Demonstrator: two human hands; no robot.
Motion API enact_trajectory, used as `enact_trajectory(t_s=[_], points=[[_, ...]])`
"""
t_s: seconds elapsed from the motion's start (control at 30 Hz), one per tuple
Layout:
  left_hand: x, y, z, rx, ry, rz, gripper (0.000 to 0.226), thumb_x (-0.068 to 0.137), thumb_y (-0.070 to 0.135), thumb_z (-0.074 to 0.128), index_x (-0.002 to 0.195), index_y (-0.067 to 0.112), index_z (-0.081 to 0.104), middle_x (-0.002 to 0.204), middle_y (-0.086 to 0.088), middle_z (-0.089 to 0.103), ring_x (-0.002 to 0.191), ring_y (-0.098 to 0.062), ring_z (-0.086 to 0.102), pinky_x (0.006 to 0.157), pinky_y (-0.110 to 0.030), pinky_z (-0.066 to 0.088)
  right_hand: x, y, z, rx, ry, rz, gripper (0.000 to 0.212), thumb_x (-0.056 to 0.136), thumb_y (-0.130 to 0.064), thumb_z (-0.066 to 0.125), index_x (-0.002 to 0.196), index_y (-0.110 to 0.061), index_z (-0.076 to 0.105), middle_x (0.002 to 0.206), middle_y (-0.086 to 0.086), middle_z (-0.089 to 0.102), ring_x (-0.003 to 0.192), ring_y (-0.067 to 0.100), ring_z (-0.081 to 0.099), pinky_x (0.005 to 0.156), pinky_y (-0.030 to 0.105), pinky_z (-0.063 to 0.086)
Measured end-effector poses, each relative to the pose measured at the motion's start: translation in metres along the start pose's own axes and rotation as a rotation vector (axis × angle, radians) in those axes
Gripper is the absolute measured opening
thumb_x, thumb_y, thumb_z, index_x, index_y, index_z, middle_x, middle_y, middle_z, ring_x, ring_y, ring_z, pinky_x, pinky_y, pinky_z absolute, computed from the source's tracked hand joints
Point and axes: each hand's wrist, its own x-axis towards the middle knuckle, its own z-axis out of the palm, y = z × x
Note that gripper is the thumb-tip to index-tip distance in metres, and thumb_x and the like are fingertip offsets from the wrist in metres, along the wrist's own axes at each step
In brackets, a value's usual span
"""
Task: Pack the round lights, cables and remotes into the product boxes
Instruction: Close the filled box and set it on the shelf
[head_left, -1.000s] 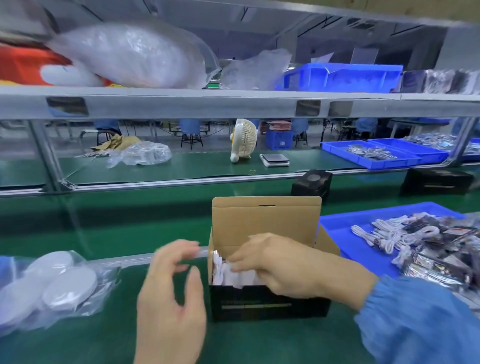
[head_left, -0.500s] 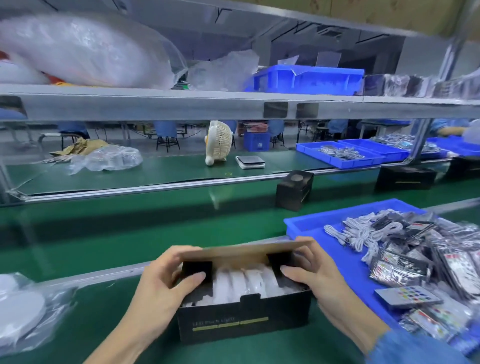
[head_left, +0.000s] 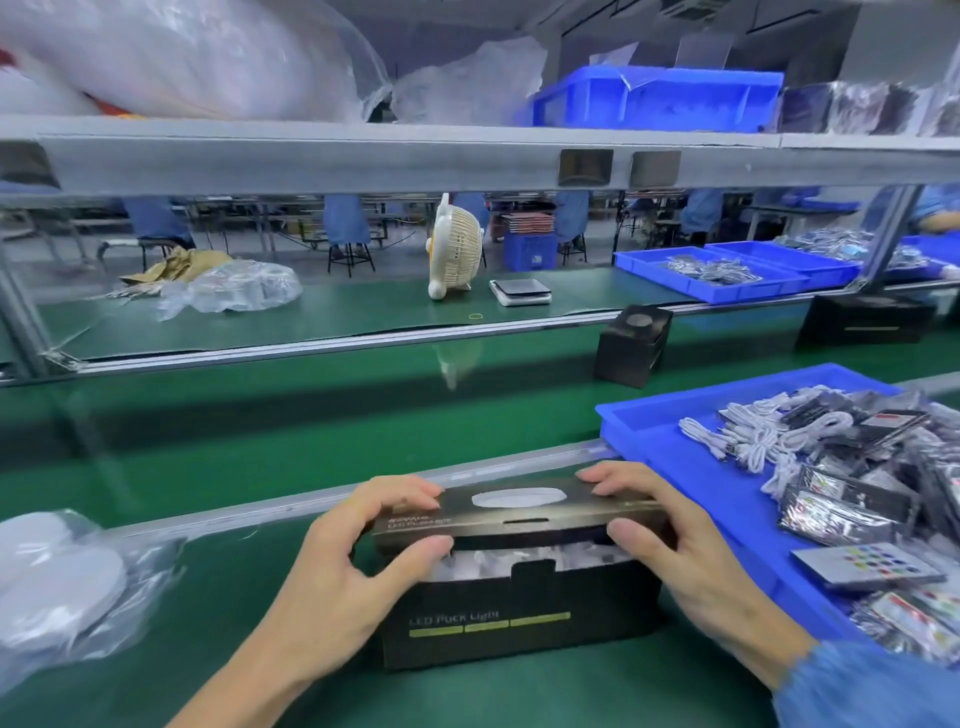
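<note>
Basically both hands are on one product box (head_left: 519, 618), black, "LED Puck Light" printed on its front, sitting on the green belt (head_left: 208, 597) at the near edge, centre. Left hand (head_left: 343, 566) clamps the left end of the lid flap (head_left: 519, 512): fingers over the top, thumb under the flap's front lip. Right hand (head_left: 691, 551) mirrors it on the right end, fingers on top, thumb against the front lip. Lid flap is tilted down but not seated (gap still shows). Through that gap, white bagged contents (head_left: 498, 561) fill the box; can't tell individual pieces. Oval picture of a light on the flap's top face.

Left near edge of the belt: clear plastic bag (head_left: 67, 587) with round white lights inside, well apart from the box. Right side: blue tray (head_left: 654, 431) just beside the box, its near-left corner close to the right wrist. Tray holds white coiled cables (head_left: 753, 436) toward its far side and bagged remotes (head_left: 862, 564) toward the near side (one with coloured buttons lies face up).

Farther back on the middle belt strip, a smaller black box (head_left: 631, 343) stands upright. Far belt carries a cream desk fan (head_left: 457, 249), a small scale (head_left: 519, 291), a crumpled clear bag (head_left: 234, 286) and more blue trays (head_left: 727, 270). Overhead shelf (head_left: 311, 156) holds plastic bags and a blue bin (head_left: 660, 98). Blue sleeve (head_left: 872, 686) at the near right corner.
</note>
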Motion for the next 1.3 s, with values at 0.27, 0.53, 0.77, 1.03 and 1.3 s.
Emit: enact_trajectory(t_s=[0.27, 0.53, 0.77, 1.03, 1.3], points=[[-0.016, -0.002, -0.003, 0.18, -0.093, 0.204, 0.03, 0.09, 0.04, 0.06, 0.114, 0.029, 0.074, 0.131, 0.017, 0.063, 0.137, -0.015, 0.045, 0.111, -0.037, 0.034, -0.018, -0.003, -0.008, -0.285, -0.114, -0.083, 0.025, 0.089, -0.045, 0.059, 0.111, -0.036, 0.066, 0.144, -0.014, 0.047, 0.143, 0.013, 0.033, 0.113, 0.024, 0.027], [-0.021, -0.01, 0.01, 0.289, -0.008, 0.334, 0.031, 0.088, 0.034, 0.063, 0.112, 0.017, 0.074, 0.125, 0.012, 0.067, 0.128, -0.015, 0.055, 0.112, -0.048, 0.036, -0.021, -0.008, 0.02, -0.569, 0.101, -0.557, 0.022, 0.086, -0.027, 0.076, 0.09, -0.006, 0.077, 0.096, -0.002, 0.067, 0.084, 0.019, 0.063, 0.075, 0.03, 0.053], [-0.026, -0.004, 0.019, 0.248, 0.074, 0.311, 0.028, 0.087, 0.031, 0.064, 0.106, 0.015, 0.076, 0.12, 0.009, 0.07, 0.125, -0.015, 0.058, 0.11, -0.05, 0.038, -0.014, -0.02, 0.031, -0.752, 0.081, -0.701, 0.019, 0.089, -0.015, 0.072, 0.106, -0.007, 0.073, 0.105, 0.004, 0.067, 0.086, 0.021, 0.06, 0.065, 0.03, 0.051], [-0.03, 0.005, 0.021, 0.198, 0.074, 0.18, 0.032, 0.085, 0.036, 0.064, 0.106, 0.014, 0.076, 0.119, 0.009, 0.07, 0.127, -0.012, 0.056, 0.111, -0.05, 0.038, -0.003, -0.017, 0.031, -0.686, -0.051, -0.813, 0.012, 0.088, -0.012, 0.074, 0.09, -0.001, 0.076, 0.096, 0.004, 0.072, 0.078, 0.027, 0.058, 0.071, 0.031, 0.05], [-0.026, -0.01, 0.023, 0.363, 0.134, 0.226, 0.033, 0.086, 0.043, 0.065, 0.108, 0.02, 0.076, 0.123, 0.013, 0.067, 0.126, -0.011, 0.055, 0.112, -0.048, 0.035, 0.028, -0.025, 0.037, -0.543, -0.096, -0.289, 0.013, 0.079, -0.042, 0.072, 0.083, -0.031, 0.066, 0.09, -0.019, 0.063, 0.087, 0.007, 0.058, 0.07, 0.033, 0.05]])
